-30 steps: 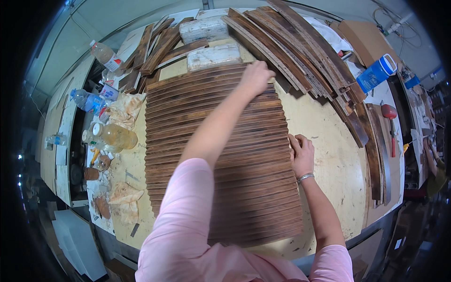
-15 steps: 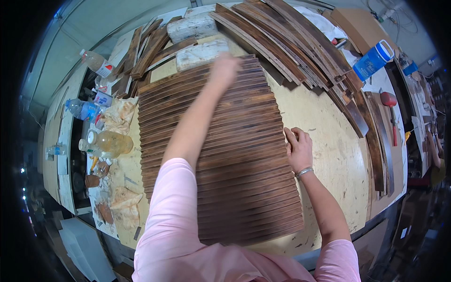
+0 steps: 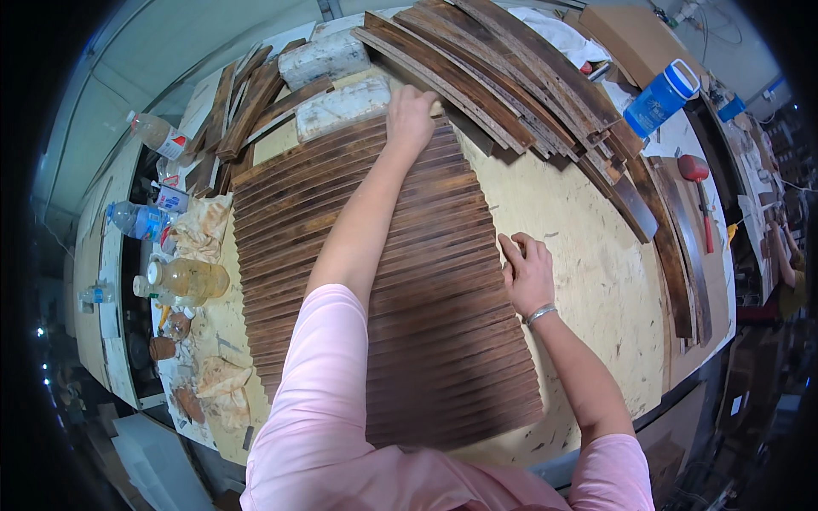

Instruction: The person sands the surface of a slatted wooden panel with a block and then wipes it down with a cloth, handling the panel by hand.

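A wide row of dark brown wooden strips point(image 3: 443, 315) lies side by side on the pale work board. My left hand point(image 3: 411, 121) is at the far edge of the row, beside a paint-stained white block point(image 3: 342, 109). Its fingers are curled closed and bent downward; what they hold, if anything, is hidden. My right hand point(image 3: 532, 279), with a bracelet at the wrist, rests at the right ends of the strips. Thumb and forefinger are apart there, the fingertips by the edge, with nothing visible between them.
Curved brown boards point(image 3: 503, 77) are piled at the far right, near a blue jug point(image 3: 661, 100) and a red-headed mallet point(image 3: 694, 169). Along the left stand bottles, a jar of yellowish liquid point(image 3: 196, 279) and stained rags point(image 3: 204, 230). More wood pieces point(image 3: 256, 102) lie far left.
My left hand, blurred before, is now sharper and curled at the far edge of the strips. The whole view has shifted slightly; my right hand stays by the strips' right ends.
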Available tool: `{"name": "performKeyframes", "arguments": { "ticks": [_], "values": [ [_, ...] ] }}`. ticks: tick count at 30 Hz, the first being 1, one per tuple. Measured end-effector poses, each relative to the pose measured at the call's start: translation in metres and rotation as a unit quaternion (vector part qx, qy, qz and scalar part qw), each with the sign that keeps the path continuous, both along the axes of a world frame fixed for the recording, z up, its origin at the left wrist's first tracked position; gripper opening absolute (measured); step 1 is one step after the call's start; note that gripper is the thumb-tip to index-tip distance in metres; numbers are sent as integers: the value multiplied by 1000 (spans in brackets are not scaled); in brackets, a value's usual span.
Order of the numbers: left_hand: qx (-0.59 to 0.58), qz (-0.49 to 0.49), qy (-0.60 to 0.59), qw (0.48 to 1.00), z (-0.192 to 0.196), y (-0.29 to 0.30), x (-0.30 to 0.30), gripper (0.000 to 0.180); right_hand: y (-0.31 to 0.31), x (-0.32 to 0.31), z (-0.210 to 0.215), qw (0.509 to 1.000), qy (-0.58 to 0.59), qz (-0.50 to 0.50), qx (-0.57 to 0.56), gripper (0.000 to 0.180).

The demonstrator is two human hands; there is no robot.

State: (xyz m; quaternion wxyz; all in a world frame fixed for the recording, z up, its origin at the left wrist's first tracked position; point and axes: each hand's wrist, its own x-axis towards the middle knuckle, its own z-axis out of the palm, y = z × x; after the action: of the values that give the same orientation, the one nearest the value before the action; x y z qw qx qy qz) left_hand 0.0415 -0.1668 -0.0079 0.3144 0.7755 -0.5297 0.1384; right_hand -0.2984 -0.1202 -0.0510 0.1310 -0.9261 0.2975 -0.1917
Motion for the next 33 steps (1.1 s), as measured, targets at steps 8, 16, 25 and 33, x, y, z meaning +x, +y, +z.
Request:
{"name": "performKeyframes", "arguments": {
  "ticks": [8, 16, 25, 33],
  "values": [
    [51, -11, -32, 998, -8, 75, 44, 39, 0, -2, -3, 1000, 8, -2, 5, 50],
    [84, 181, -121, 972, -2, 300, 172, 39, 4, 4, -2, 1000, 3, 2, 7, 51],
    [25, 70, -69, 995, 19, 179, 69, 35, 0, -2, -4, 1000, 27, -5, 3, 52],
    [93, 63, -57, 992, 9, 215, 96, 40, -2, -3, -4, 999, 36, -9, 6, 54]
  ]
}}
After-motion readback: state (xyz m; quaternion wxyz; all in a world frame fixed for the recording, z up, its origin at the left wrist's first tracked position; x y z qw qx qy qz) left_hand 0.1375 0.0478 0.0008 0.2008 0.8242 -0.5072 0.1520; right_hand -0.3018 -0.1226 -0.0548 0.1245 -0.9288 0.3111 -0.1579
